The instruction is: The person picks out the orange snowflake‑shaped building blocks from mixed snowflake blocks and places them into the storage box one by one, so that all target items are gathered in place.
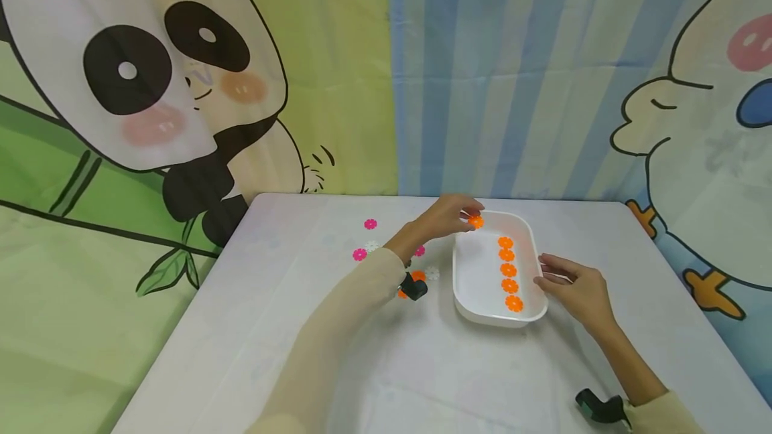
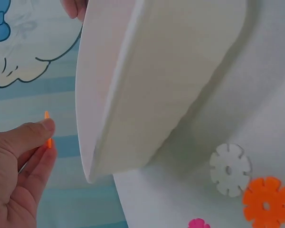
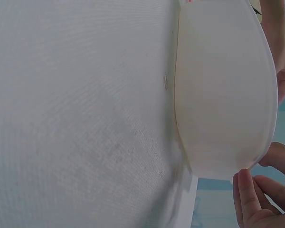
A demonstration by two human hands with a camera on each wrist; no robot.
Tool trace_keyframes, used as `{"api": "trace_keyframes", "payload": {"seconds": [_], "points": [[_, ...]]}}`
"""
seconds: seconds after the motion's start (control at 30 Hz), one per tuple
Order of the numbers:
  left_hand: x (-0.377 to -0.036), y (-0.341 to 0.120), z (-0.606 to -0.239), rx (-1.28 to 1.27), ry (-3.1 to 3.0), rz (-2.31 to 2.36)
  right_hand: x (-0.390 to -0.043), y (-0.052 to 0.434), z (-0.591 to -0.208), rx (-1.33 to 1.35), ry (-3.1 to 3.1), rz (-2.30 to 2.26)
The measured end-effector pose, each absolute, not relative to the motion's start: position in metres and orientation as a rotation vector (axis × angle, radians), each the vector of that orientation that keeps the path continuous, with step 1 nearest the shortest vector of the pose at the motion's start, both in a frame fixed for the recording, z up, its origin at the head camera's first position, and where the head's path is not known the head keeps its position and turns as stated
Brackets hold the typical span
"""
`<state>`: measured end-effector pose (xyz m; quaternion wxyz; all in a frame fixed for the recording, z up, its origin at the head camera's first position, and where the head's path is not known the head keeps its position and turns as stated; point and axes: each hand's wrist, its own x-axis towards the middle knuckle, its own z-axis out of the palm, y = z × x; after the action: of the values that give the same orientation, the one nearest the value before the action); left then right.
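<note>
My left hand (image 1: 445, 218) pinches an orange notched snowflake disc (image 1: 476, 222) between thumb and fingers, over the far left corner of a white plastic tub (image 1: 475, 280). In the left wrist view that disc (image 2: 47, 115) shows edge-on at the fingertips. Inside the tub, several orange discs (image 1: 508, 270) lie in a row along its right half. My right hand (image 1: 577, 288) holds the tub's right rim; in the right wrist view the thumb (image 3: 277, 155) is on one side of the rim and the fingers (image 3: 248, 192) on the other.
Left of the tub, loose discs lie on the white table (image 1: 271, 327): pink ones (image 1: 359, 254), a white one (image 2: 229, 170) and an orange one (image 2: 267, 203). My left forearm (image 1: 338, 327) partly covers them. A cartoon-printed curtain (image 1: 338, 72) hangs behind the table.
</note>
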<state>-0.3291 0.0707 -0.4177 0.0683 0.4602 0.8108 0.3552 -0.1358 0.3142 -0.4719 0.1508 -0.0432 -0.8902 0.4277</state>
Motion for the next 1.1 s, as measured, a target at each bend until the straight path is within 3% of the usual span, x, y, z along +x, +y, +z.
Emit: {"api": "trace_keyframes", "payload": {"seconds": [0.23, 0.6, 1.1], "points": [[-0.338, 0.097, -0.415, 1.349, 2.509, 1.012, -0.136, 0.314, -0.471, -0.141, -2.559, 1.248], [-0.331, 0.125, -0.440, 1.310, 2.687, 0.965, -0.136, 0.314, -0.472, -0.174, -2.572, 1.281], [-0.336, 0.126, -0.443, 1.219, 2.726, 0.930, -0.137, 0.314, -0.473, -0.142, -2.544, 1.290]]}}
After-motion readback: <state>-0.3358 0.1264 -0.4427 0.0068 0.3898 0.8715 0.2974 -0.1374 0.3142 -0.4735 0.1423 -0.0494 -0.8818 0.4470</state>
